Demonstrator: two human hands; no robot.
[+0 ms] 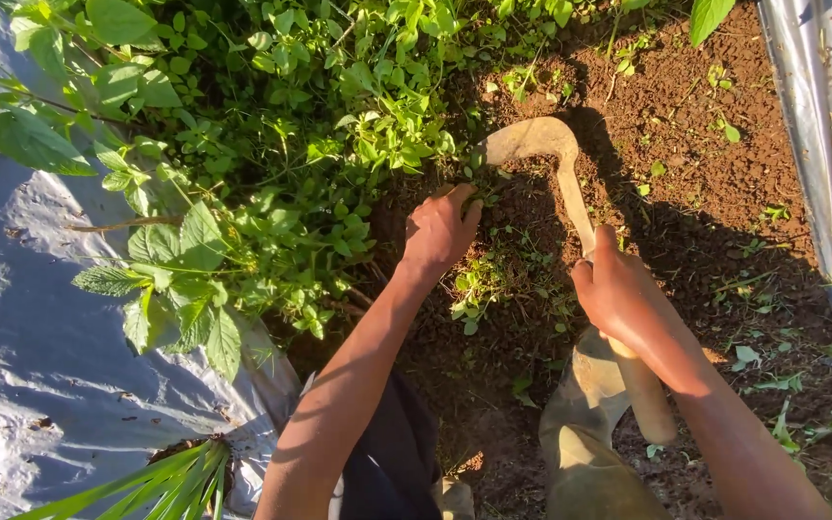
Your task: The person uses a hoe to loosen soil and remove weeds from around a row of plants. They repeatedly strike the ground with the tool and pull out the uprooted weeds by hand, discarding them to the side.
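Bright green weeds (272,125) over reddish-brown soil (715,183); a pale tan sickle (541,144) with a light wooden handle (649,395); silver-grey plastic sheeting (31,318); olive-drab boot (585,433).

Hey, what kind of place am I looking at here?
Most likely a farm plot or vegetable garden: bare reddish-brown soil, silvery plastic mulch sheets on both sides, and leafy weeds that the left hand grips while the right hand holds a curved sickle.

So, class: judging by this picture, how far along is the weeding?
Done: bare soil on the right, with loose cut leaves. In hand: the right hand grips a curved sickle, and the left hand grasps weeds at the patch edge. Left: the dense weed patch.
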